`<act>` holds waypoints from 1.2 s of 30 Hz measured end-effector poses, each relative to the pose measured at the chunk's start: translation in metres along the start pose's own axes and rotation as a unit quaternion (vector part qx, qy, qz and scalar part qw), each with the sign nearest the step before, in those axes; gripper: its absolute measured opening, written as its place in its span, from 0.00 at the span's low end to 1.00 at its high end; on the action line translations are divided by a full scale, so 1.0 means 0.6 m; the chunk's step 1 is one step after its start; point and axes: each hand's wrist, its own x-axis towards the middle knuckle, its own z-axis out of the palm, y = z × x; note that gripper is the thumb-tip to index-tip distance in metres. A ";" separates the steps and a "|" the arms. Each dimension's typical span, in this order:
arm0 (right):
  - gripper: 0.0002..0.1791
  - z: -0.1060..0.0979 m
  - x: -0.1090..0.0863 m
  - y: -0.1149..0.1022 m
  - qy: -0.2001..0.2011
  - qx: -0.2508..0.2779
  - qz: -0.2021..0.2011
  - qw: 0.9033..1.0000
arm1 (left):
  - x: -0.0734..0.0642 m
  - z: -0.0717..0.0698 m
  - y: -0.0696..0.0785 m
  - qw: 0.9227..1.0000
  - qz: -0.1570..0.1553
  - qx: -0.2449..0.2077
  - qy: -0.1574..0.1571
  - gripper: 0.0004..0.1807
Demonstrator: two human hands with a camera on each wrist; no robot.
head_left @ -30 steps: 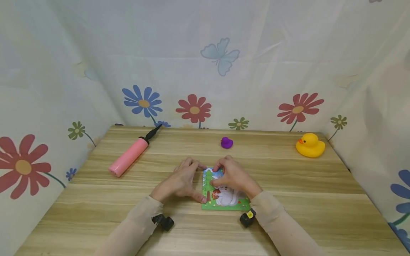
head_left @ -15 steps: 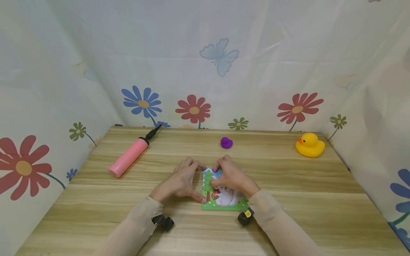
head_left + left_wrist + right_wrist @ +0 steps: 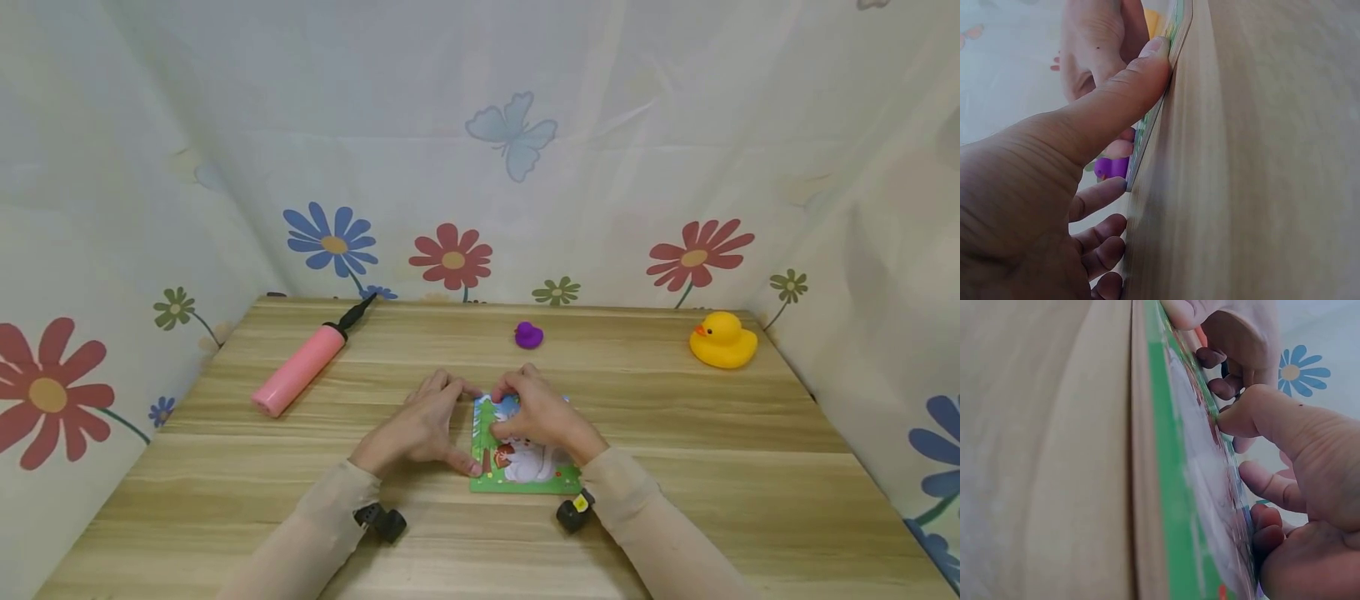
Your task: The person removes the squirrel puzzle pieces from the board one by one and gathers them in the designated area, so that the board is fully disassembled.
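A flat picture puzzle [image 3: 528, 475] with a green border, a fir tree and a pale squirrel-like animal lies on the table between the hands. At its left edge my left hand [image 3: 423, 421] rests with thumb and index finger spread, the thumb touching the near left part and the index finger the far left corner. Bent over the upper part is my right hand [image 3: 547, 412], its thumb and index fingertips on the picture, a little apart. Whether they pinch a piece cannot be made out. In the right wrist view the puzzle [image 3: 1175, 481] shows a thick wooden edge.
A pink hand pump [image 3: 300, 369] with a black nozzle lies at the left on the wooden table [image 3: 712, 467]. Behind the hands sits a small purple duck [image 3: 529, 335]. A larger yellow duck [image 3: 723, 341] stands at the far right. A flowered curtain [image 3: 375, 150] surrounds the table.
The right hand and wrist have shifted very slightly to the left. The left hand and the puzzle look the same apart from a small camera shift.
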 end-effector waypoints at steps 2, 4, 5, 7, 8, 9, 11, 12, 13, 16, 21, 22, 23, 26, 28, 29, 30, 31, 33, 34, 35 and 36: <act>0.23 -0.001 -0.001 -0.001 -0.004 -0.002 0.001 1.000 | 0.000 0.000 0.000 1.000 0.001 -0.001 0.000 0.65; 0.22 -0.002 -0.001 -0.003 -0.009 -0.002 0.003 1.000 | 0.000 0.001 -0.001 1.000 0.001 -0.002 0.000 0.65; 0.21 -0.002 -0.002 -0.003 -0.012 -0.001 0.003 1.000 | 0.001 0.001 -0.001 1.000 0.001 -0.003 0.001 0.65; 0.21 -0.002 -0.001 -0.005 -0.018 -0.001 0.003 1.000 | 0.000 0.001 -0.002 1.000 0.001 -0.005 0.002 0.65; 0.21 -0.002 -0.001 -0.005 -0.020 0.000 0.003 1.000 | 0.000 0.001 -0.003 1.000 0.002 -0.006 0.002 0.65; 0.22 -0.002 -0.001 -0.005 -0.021 0.001 0.003 1.000 | 0.000 0.000 -0.002 1.000 0.002 -0.006 0.002 0.65; 0.23 -0.002 0.000 -0.005 -0.024 0.001 0.005 1.000 | -0.001 0.000 -0.003 1.000 0.002 -0.006 0.002 0.66; 0.23 -0.001 0.001 -0.005 -0.025 0.001 0.006 1.000 | -0.001 0.000 -0.002 1.000 0.002 -0.006 0.002 0.66; 0.23 -0.001 0.001 -0.005 -0.025 0.002 0.007 1.000 | -0.001 0.001 -0.003 1.000 0.002 -0.006 0.001 0.66; 0.22 -0.001 0.001 -0.005 -0.026 0.004 0.011 1.000 | -0.001 0.000 -0.002 1.000 0.003 -0.006 0.001 0.66; 0.22 -0.002 0.000 -0.007 -0.027 0.008 0.014 1.000 | -0.001 0.000 0.000 1.000 0.004 -0.007 0.001 0.66; 0.22 -0.002 0.000 -0.007 -0.026 0.007 0.015 1.000 | 0.000 0.001 -0.001 1.000 0.004 -0.007 0.001 0.66; 0.22 -0.002 0.000 -0.007 -0.026 0.005 0.015 1.000 | 0.000 0.001 -0.001 1.000 0.004 -0.006 0.001 0.66; 0.22 -0.002 0.000 -0.007 -0.023 0.000 0.014 1.000 | 0.000 0.002 -0.001 1.000 0.005 -0.005 0.001 0.66; 0.23 -0.002 0.000 -0.008 -0.021 -0.003 0.014 1.000 | 0.000 0.003 -0.002 1.000 0.005 -0.006 0.003 0.66; 0.23 -0.002 -0.001 -0.008 -0.021 -0.004 0.015 1.000 | 0.000 0.002 -0.002 1.000 0.006 -0.006 0.003 0.66; 0.23 -0.002 -0.001 -0.008 -0.020 -0.004 0.016 1.000 | 0.000 0.002 -0.002 1.000 0.006 -0.007 0.004 0.66; 0.23 -0.002 0.000 -0.009 -0.019 -0.005 0.016 1.000 | 0.000 0.002 -0.002 1.000 0.005 -0.007 0.005 0.66; 0.23 -0.002 0.000 -0.009 -0.018 -0.006 0.018 1.000 | 0.000 0.002 -0.002 1.000 0.005 -0.007 0.005 0.66; 0.23 -0.002 0.000 -0.009 -0.018 -0.007 0.018 1.000 | 0.000 0.002 -0.002 1.000 0.005 -0.008 0.005 0.66; 0.23 -0.002 0.000 -0.009 -0.017 -0.009 0.018 1.000 | 0.000 0.002 -0.002 1.000 0.005 -0.008 0.005 0.66; 0.23 -0.002 0.000 -0.009 -0.018 -0.010 0.017 1.000 | 0.000 0.003 -0.002 1.000 0.004 -0.008 0.005 0.66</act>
